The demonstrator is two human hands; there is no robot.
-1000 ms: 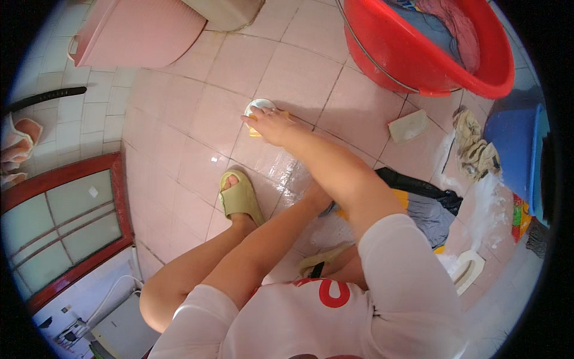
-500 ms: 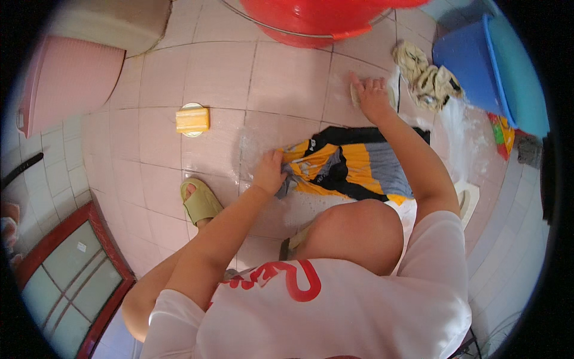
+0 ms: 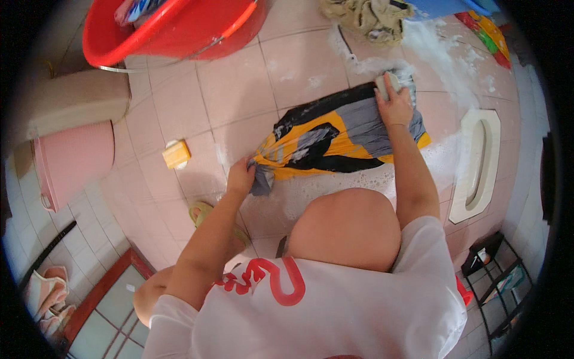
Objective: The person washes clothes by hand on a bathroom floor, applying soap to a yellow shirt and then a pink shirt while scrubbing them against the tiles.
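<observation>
A wet garment in yellow, black and grey lies stretched across the pink tiled floor in front of me. My left hand is closed on its bunched grey end at the left. At the garment's far right end, my right hand grips a pale oval scrub brush and presses it on the grey cloth. The brush's underside is hidden. White suds lie around that end and on the tiles.
A red bucket with cloth inside stands at far left. A yellow soap bar sits left of the garment. Beige cloth lies at the far edge. A white squat toilet is on the right, a black rack nearer. A pink basket stands left.
My right hand, with the brush, has come from the bare tiles beyond the garment onto its right end. My left hand still grips the left end. The whole view has turned.
</observation>
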